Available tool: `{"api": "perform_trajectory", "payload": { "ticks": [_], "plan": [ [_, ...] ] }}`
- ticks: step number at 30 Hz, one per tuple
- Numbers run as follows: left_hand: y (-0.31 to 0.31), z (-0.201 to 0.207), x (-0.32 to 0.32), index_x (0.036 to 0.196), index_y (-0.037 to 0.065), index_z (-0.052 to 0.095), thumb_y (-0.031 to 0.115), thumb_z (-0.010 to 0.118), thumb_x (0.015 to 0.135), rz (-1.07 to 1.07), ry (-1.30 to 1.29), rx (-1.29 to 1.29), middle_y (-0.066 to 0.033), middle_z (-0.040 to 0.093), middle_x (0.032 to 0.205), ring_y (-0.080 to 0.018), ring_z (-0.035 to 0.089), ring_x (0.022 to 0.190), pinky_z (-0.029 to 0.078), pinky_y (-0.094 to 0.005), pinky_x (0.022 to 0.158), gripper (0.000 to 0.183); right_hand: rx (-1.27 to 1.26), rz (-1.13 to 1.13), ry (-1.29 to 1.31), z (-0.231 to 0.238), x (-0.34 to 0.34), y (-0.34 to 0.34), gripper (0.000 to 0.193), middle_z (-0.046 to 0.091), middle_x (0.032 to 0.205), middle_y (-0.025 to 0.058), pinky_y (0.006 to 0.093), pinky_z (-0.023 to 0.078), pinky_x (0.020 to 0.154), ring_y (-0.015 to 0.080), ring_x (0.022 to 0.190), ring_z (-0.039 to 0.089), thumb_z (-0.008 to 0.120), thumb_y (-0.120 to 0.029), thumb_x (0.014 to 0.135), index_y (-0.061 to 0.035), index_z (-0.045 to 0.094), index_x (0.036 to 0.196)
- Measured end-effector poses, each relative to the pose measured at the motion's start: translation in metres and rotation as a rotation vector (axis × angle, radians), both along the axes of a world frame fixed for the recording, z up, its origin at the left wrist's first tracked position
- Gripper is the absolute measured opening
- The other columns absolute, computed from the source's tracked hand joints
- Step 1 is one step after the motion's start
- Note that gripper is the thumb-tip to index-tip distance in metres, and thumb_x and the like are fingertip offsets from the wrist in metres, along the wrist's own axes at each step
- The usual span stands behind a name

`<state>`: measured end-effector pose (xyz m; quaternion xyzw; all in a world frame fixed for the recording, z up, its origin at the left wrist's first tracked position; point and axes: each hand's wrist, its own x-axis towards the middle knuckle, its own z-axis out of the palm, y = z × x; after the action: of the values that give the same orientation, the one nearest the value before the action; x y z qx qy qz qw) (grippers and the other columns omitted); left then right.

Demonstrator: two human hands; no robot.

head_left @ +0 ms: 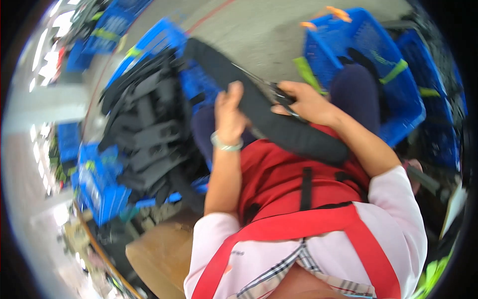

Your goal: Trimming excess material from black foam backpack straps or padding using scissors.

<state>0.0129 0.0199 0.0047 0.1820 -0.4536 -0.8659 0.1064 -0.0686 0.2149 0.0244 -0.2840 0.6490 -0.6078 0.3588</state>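
A long black padded strip (284, 127) with rounded ends lies slantwise over my lap, from the far left down to the red apron (294, 174). My left hand (230, 112) is at its left edge with the thumb raised, the fingers partly hidden under the strip; it seems to grip that edge. In my right hand (306, 102) are scissors (283, 94) with dark handles. Their thin metal blades point to the far left, over the strip's right edge. Blur hides whether the blades touch it.
Left of my knees, a blue crate (149, 40) is heaped with black padded pieces (152, 114). At the right stands another blue crate (363, 45) with some dark pieces inside and yellow-green straps. More blue crates line the far right and left. A brown surface (162, 254) is beside my left elbow.
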Motion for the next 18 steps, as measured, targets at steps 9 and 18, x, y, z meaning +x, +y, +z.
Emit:
{"api": "perform_trajectory", "payload": {
  "ticks": [9, 18],
  "plan": [
    [-0.011, -0.011, -0.006, 0.128, 0.001, 0.051, 0.015, 0.053, 0.097, -0.164, 0.028, -0.006, -0.0072, 0.061, 0.111, -0.0147, 0.058, 0.087, 0.047, -0.0292, 0.076, 0.034, -0.544, -0.86, -0.412, -0.01, -0.11, 0.112, 0.014, 0.061, 0.07, 0.0038, 0.0188, 0.046, 0.047, 0.0107, 0.061, 0.06, 0.071, -0.008, 0.083, -0.0052, 0.057, 0.084],
    [0.022, -0.033, -0.037, 0.12, 0.001, 0.059, 0.007, 0.058, 0.093, -0.36, -0.058, -0.096, -0.0064, 0.063, 0.104, -0.0121, 0.058, 0.082, 0.046, -0.0251, 0.071, 0.028, -0.737, -1.572, -0.597, -0.257, -0.185, 0.293, 0.008, 0.062, 0.081, 0.0153, 0.0387, 0.06, 0.061, 0.0273, 0.068, 0.066, 0.063, 0.005, 0.084, 0.0024, 0.056, 0.087]
  ]
}}
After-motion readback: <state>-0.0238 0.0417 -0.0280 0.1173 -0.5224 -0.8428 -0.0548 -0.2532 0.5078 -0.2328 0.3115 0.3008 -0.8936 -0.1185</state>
